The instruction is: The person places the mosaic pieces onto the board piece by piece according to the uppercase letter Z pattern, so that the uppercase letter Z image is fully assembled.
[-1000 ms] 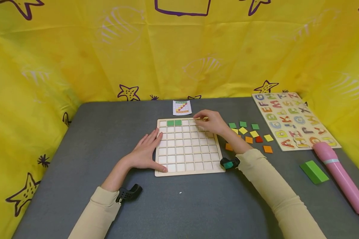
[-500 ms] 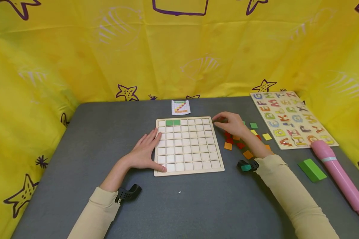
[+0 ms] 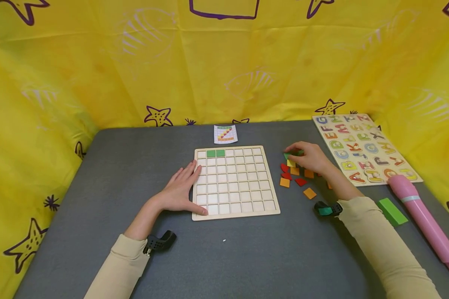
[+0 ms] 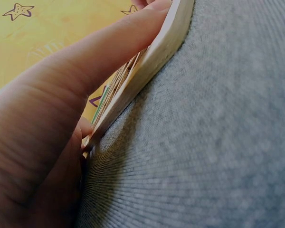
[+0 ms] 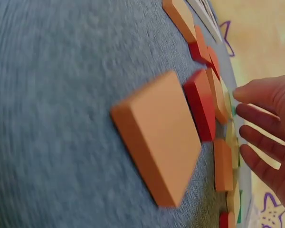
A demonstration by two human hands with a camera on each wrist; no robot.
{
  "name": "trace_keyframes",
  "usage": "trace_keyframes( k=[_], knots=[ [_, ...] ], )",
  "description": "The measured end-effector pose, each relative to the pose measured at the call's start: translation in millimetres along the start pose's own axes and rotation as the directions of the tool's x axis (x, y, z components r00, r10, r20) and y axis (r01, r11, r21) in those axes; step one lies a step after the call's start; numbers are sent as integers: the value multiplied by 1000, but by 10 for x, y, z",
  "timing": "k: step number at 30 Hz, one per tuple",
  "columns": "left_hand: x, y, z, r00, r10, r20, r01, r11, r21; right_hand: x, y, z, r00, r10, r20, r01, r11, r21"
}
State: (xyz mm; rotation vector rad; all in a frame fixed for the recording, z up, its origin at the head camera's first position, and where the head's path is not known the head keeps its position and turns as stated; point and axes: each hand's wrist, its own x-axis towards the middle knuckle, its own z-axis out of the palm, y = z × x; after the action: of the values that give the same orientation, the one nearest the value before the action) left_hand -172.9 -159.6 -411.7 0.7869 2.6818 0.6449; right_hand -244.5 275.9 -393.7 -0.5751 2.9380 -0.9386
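A wooden grid board [image 3: 236, 215] lies flat on the table, with two green tiles [image 3: 215, 153] side by side in its top row. My left hand [image 3: 179, 193] rests along the board's left edge, fingers extended, the thumb [image 4: 128, 38] over the near corner. To the right of the board, my right hand [image 3: 308, 157] reaches over a scatter of loose tiles. Its fingertips are right at a green tile [image 3: 286, 156], and in the right wrist view thumb and fingers are spread apart. An orange tile [image 5: 156, 137] lies nearest that wrist camera, with a red piece [image 5: 200, 104] beyond it.
Behind the board lies a small pattern card [image 3: 225, 134]. An alphabet puzzle board [image 3: 366, 149] sits at the back right, a pink tube-shaped object [image 3: 426, 220] and a green block [image 3: 393, 211] in front of it. A yellow cloth [image 3: 209, 62] hangs behind the table.
My right hand has moved right from over the board's top row to the loose tiles. The left hand stays at the board's edge, and the two green tiles are unmoved.
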Motion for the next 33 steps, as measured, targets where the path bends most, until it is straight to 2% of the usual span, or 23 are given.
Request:
trace_keyframes(
  k=[7, 11, 24, 33],
  knots=[
    [1, 8, -2, 1000, 8, -4, -9, 1000, -5, -12, -2, -82, 998, 1, 56, 1, 999, -45],
    [1, 1, 2, 1000, 11, -6, -11, 1000, -7, 9, -16, -86, 998, 2, 61, 1, 999, -44],
    [1, -19, 21, 999, 30, -17, -30, 1000, -1, 77, 17, 40, 999, 12, -34, -13, 1000, -28],
    [6, -31, 24, 1000, 13, -5, -13, 1000, 12, 190, -135, 135, 997, -26, -70, 30, 998, 52]
  ],
)
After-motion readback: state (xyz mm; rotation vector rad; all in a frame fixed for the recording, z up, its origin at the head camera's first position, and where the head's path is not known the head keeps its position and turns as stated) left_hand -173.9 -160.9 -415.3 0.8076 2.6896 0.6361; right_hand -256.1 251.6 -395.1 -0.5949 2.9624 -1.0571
